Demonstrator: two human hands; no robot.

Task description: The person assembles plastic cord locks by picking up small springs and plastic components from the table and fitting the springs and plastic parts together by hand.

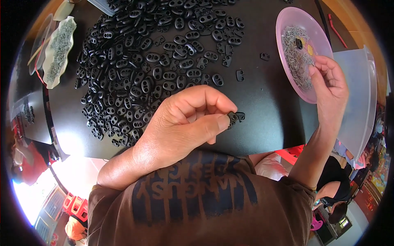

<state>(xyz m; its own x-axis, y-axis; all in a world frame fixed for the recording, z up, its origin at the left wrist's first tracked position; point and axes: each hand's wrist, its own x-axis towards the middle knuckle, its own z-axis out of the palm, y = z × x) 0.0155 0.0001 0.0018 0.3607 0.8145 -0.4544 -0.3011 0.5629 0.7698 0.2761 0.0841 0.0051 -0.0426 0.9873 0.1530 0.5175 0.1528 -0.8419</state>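
My left hand [182,123] is closed over the near middle of the table, thumb and forefinger pinching a small black cord lock piece [234,119]. To the right, my right hand [333,82] reaches over a pink plate [320,35], its thumb and fingertips pressed together at the small grey metal springs [293,57] lying in it. Whether a spring is between those fingertips is too small to tell. A large heap of black oval two-holed cord lock parts [123,63] spreads over the table beyond and left of my left hand.
A pale wavy-edged dish [51,69] full of similar springs stands at the far left. Single black parts [240,75] lie between heap and plate. A translucent plastic sheet or bin [357,90] adjoins the table's right edge. Other people [334,180] are in the background.
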